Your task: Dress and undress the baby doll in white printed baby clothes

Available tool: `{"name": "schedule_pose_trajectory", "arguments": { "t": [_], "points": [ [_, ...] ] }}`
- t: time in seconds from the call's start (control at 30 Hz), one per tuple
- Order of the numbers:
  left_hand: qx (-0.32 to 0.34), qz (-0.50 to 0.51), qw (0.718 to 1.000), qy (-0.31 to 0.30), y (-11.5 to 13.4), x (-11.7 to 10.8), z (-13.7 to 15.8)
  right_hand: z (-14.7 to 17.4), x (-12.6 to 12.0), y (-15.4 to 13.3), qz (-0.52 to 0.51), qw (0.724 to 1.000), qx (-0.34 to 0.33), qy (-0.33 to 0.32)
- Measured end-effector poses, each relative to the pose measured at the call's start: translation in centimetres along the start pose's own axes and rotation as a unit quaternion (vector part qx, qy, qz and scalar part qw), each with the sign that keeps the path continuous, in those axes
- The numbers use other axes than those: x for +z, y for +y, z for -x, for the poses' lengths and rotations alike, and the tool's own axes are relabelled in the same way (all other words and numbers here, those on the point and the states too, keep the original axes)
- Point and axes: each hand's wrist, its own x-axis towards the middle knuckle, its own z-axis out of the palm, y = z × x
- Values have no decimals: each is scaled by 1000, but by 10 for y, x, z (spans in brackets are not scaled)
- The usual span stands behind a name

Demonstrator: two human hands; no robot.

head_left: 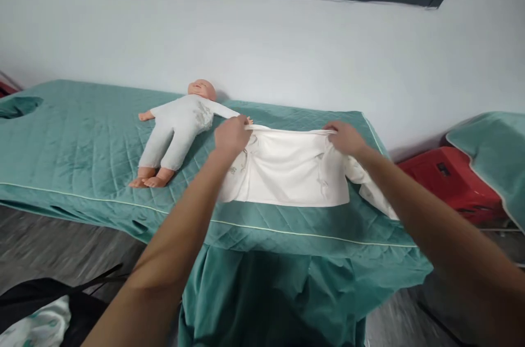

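A small white baby garment [293, 169] with faint printed marks is spread on the green quilted bed cover [82, 139]. My left hand [233, 134] pinches its upper left edge, and my right hand [345, 138] pinches the upper right edge, so the top hem is stretched between them. A sleeve-like part [375, 191] of white cloth lies to the right, partly behind my right forearm. Just left of my left hand, a baby doll [174, 128] in a pale bodysuit lies on its back, its head toward the wall.
Behind the bed rises a white wall [262, 46]. A red plastic object [453, 180] stands beyond the bed's right end, near another green-covered surface [496, 144]. At lower left are a black bag-like item [77, 300] and a white patterned cloth [39, 325].
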Motion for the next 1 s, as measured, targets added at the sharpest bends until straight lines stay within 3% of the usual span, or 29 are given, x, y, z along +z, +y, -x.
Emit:
{"name": "schedule_pose_trajectory", "arguments": {
  "t": [0.07,0.17,0.27,0.57,0.73,1.0],
  "points": [
    [4,-13,1000,0,13,36,6,5,51,-15,37,999,-2,19],
    [82,38,996,-10,33,86,28,28,117,-41,15,999,-44,-15],
    [97,68,991,-55,41,115,45,42,150,-53,31,999,-13,1],
    [-38,20,999,-29,41,109,29,16,145,-36,81,994,77,-12],
    [-26,30,999,16,46,114,16,18,148,-31,37,998,37,47],
    [15,34,999,-20,48,135,-34,-26,151,-12,40,997,57,44]
  ]
}}
